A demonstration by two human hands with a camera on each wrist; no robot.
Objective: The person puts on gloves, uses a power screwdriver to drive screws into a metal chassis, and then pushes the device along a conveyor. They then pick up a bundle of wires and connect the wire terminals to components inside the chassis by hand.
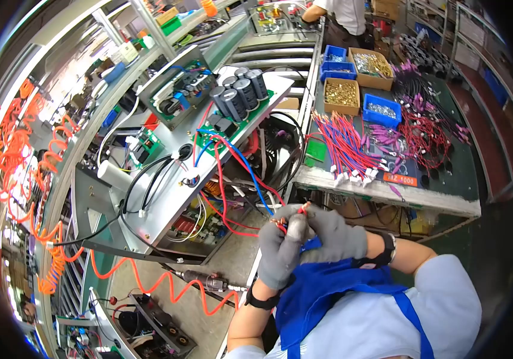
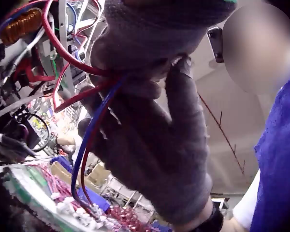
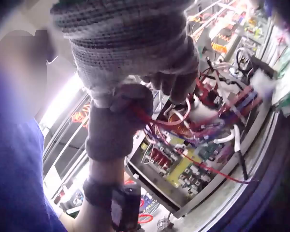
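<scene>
Both hands wear grey knitted gloves and meet close together in front of the blue apron. My left hand [image 1: 279, 254] grips a red wire whose bare copper end [image 1: 280, 222] sticks out by the thumb. Beside it, my right hand [image 1: 337, 236] pinches another red wire end [image 1: 304, 207] with copper showing. Red wires [image 1: 222, 197] and a blue wire [image 1: 255, 179] run from the circuit board [image 1: 247, 122] toward the hands. In the left wrist view a red wire [image 2: 63, 53] and a blue wire [image 2: 90, 128] pass between the gloves; the fingers hide where they are held.
A metal chassis [image 1: 197, 221] with exposed components stands left of the hands. Cable bundles [image 1: 343, 143], blue bins [image 1: 382, 112] and cardboard boxes [image 1: 341, 96] lie on the right bench. An orange coiled hose [image 1: 173, 287] hangs at lower left. Another person [image 1: 346, 15] stands at the back.
</scene>
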